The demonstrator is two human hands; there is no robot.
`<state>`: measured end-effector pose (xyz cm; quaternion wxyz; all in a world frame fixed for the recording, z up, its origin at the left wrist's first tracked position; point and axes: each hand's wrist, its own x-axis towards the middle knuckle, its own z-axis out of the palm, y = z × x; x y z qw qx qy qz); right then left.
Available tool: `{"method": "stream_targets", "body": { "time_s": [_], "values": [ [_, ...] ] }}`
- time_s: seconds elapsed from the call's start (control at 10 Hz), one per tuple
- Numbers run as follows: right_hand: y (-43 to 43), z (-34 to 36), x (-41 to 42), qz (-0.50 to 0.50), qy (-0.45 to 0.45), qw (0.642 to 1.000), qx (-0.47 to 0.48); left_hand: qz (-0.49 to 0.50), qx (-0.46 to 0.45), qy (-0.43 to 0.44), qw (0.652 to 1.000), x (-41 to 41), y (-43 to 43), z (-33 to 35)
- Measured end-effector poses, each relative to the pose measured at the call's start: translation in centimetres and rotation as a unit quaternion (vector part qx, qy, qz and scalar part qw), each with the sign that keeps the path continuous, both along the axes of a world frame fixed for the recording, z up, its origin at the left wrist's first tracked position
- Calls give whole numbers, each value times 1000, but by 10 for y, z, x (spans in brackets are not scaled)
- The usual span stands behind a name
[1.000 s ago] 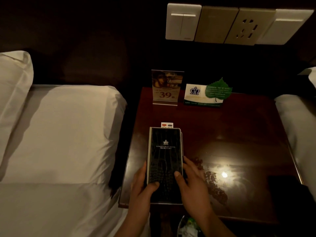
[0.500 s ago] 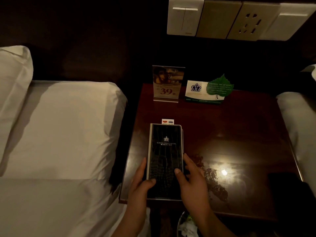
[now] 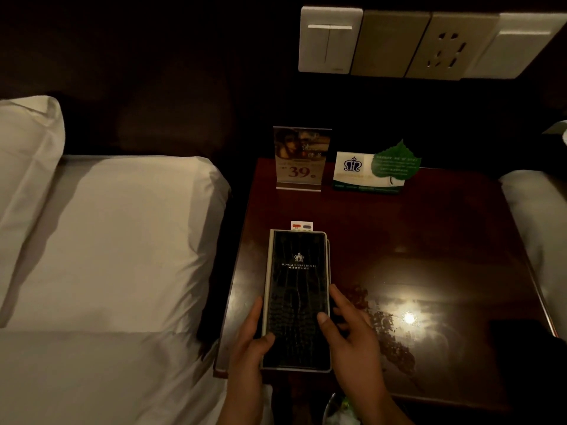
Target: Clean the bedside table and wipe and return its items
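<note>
Head view: a black folder (image 3: 296, 299) with an embossed, leather-look cover lies flat on the dark glossy worktop (image 3: 429, 240), lengthwise along its left side, with the near end at the front edge; the left hand (image 3: 250, 342) grips the folder's left edge near the bottom, thumb curled over the cover and fingers along the side; the right hand (image 3: 349, 335) has its thumb on the cover and its fingers fairly straight and spread beside the right edge, touching rather than clamping.

The folder looks stiff and flat, probably light to middling in weight; its cover may slide easily on the polished top, so a hold on both long edges near the lower half seems the safest, keeping it level.

As a holder, the folder has a small white slip (image 3: 302, 225) poking out of its far end, which could slip free if tipped; what else is inside is hidden.

At the back stand a clear price sign (image 3: 302, 159) and, just beside it, a white card (image 3: 368, 173) with a green leaf; both look light and easy to topple.

Below the near edge a bin (image 3: 340, 406) shows something pale and green; I cannot tell what.
</note>
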<state>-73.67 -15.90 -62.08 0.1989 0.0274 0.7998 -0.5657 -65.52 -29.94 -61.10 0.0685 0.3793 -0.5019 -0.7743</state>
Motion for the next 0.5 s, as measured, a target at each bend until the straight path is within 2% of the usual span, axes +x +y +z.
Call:
{"method": "stream_targets", "body": {
  "time_s": [0.4,0.5],
  "values": [
    [7,-2,-3,34,1,999,1,-18,31,4,999,-10,2,22],
    [13,2,-10,23,-2,1000,-20,43,33,-22,998,-6,0,28]
  ]
}}
